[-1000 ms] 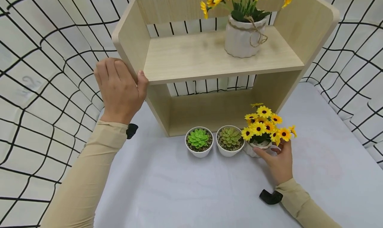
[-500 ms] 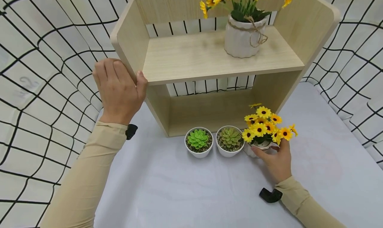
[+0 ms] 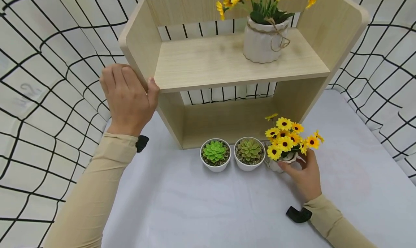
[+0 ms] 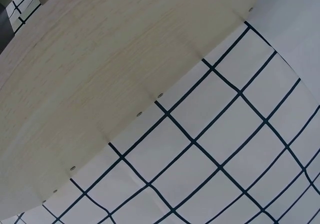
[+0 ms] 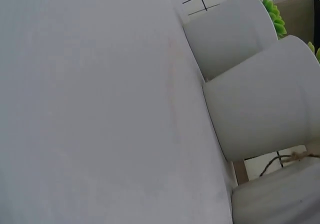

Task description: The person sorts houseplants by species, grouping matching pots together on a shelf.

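Observation:
My left hand point(image 3: 128, 96) grips the left side panel of a two-tier light wooden shelf point(image 3: 198, 62), thumb on the front edge and fingers over the outside. That panel's outer face point(image 4: 130, 63) fills the upper part of the left wrist view. On the white cloth at the shelf's front right, my right hand point(image 3: 303, 176) holds a small white pot point(image 3: 273, 165) of yellow daisy-like flowers point(image 3: 284, 143), thumb at the front. Its far fingers are partly hidden by blooms. Twine circles this pot point(image 5: 280, 199) in the right wrist view.
Two white-potted succulents, one bright green point(image 3: 215, 152) and one duller green point(image 3: 249, 152), stand left of the flower pot. A larger white pot point(image 3: 261, 42) of yellow flowers stands on the upper tier. Black wire mesh point(image 3: 48, 96) surrounds the cloth-covered surface point(image 3: 195, 212).
The small flower pot has turned a little in my right hand, its blooms shifting. The right wrist has moved slightly right. My left hand stays on the shelf panel.

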Motion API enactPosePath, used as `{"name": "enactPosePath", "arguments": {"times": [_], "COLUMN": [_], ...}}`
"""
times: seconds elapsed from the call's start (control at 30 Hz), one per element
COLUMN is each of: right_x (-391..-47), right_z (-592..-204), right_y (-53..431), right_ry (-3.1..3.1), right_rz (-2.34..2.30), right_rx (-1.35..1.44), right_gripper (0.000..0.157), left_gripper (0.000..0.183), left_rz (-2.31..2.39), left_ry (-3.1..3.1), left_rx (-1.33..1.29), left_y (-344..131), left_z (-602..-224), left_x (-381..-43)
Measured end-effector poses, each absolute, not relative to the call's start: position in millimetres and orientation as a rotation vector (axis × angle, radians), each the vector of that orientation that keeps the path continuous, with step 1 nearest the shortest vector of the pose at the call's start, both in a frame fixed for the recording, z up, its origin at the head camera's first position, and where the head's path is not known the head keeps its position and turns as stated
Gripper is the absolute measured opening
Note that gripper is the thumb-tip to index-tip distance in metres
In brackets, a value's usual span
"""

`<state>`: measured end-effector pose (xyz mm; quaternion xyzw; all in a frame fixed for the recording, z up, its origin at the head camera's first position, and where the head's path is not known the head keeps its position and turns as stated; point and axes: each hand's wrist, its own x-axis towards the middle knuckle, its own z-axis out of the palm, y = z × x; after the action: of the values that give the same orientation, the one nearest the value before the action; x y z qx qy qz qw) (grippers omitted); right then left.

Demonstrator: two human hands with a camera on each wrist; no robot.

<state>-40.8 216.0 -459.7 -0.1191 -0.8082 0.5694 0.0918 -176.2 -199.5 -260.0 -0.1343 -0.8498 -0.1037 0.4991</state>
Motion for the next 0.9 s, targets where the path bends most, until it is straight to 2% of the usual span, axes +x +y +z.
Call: {"name": "enactPosePath", "arguments": {"times": [0.37,0.9], "right_x": [-36.4,-39.6], "right_z": [-459.3,-463.4], "right_y": [203.3,224.0], "right_ry": [-2.281,-2.342], "right_rz": [1.720,1.680], "right_rx": [-0.474,-0.275], "right_gripper": [0.086,0.079], "left_gripper": [0.045,0.046], "left_rz": [-0.273,-0.260], "left_ry": [-2.039,-2.041], "left_rx": [-0.327,-0.330], "left_y": [-200.3,-199.3], "left_z": [-261.4,-261.5], "left_x": [-176.7,-177.0]}}
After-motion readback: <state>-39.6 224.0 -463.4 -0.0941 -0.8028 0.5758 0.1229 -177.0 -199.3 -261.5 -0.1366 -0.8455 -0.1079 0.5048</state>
